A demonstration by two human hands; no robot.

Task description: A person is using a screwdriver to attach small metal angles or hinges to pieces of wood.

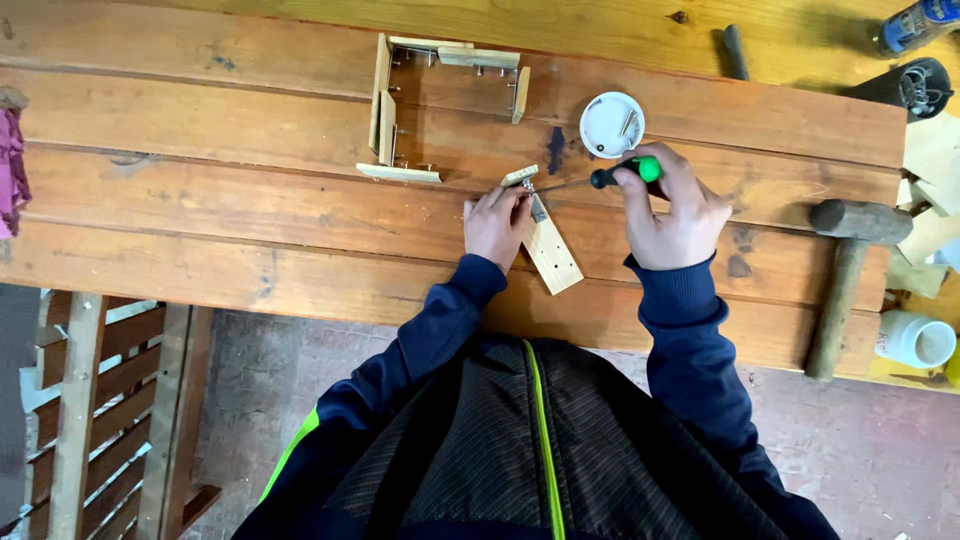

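We see our left hand (495, 222) pressing a small wood strip (551, 251) onto the plank workbench (200, 200), fingers bent over a metal bracket that's partly hidden. Right hand (677, 208) fist-grips a green-handled screwdriver (600, 178), tip at bracket; the screw is too small to make out.

Woodworking shop, hobby-grade. Rough plank desk (200, 190), stained and scuffed. Wooden mallet (845, 270) lying on it, half-built small wooden frame (440, 110), offcuts (930, 190) piled at the right edge, white dish of screws (611, 124). Slatted pallet (100, 410) standing on a brick floor (880, 450).
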